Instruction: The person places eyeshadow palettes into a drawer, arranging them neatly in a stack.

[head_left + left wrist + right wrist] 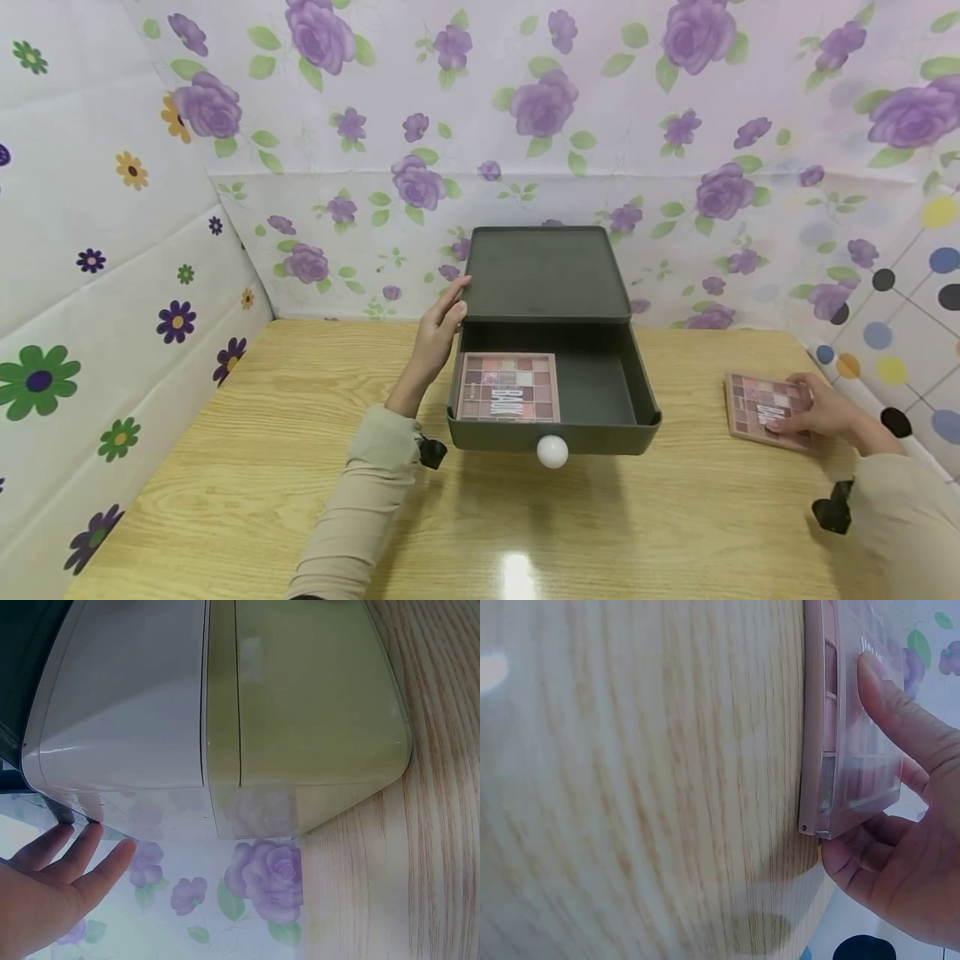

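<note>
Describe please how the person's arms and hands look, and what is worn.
The left sleeve and right sleeve are long and beige, the left creased. A small black device sits near each wrist. The left hand and right hand are bare, with no gloves or visible rings.

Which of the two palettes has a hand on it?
The palette to the right of the drawer: the right hand grips it, while the other palette lies untouched inside the drawer.

Looks forward-down from head over left hand (435, 337) and right hand (828, 410); closer from wrists, sharing right-hand palette (859, 750) between head and right wrist.
</note>
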Demonstrator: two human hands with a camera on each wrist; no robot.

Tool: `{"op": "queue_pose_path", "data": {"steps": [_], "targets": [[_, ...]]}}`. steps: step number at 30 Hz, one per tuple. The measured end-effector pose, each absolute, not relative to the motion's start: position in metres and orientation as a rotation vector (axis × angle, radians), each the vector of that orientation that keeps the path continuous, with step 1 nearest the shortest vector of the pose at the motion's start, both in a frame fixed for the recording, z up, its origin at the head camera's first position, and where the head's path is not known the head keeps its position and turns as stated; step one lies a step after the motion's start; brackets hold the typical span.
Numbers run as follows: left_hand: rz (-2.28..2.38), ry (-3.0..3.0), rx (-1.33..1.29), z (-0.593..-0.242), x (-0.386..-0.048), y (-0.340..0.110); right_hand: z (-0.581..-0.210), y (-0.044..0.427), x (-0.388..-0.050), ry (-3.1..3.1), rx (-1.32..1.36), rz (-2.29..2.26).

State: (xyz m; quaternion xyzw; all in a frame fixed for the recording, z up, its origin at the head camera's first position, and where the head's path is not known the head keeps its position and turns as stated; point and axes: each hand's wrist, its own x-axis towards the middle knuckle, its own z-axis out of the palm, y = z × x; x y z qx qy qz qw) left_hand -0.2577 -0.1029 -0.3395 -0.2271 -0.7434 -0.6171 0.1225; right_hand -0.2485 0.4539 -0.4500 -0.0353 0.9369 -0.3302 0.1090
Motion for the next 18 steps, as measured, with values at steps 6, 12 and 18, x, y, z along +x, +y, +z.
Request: {"op": "queue_pose_path", "data": {"steps": [6, 12, 18], "targets": [[-1.805, -2.177, -0.663, -0.34, -0.258, -0.102, -0.449, 0.454, -0.245, 2.758, -0.096, -1.017], [-1.798, -2.182, -0.677, -0.339, -0.257, -0.102, -0.445, 0.457, -0.242, 2.692, -0.065, -1.015], [-1.789, -2.18, -0.681, -0.34, -0.258, -0.103, -0.442, 0.464, -0.241, 2.591, -0.052, -1.098]]}}
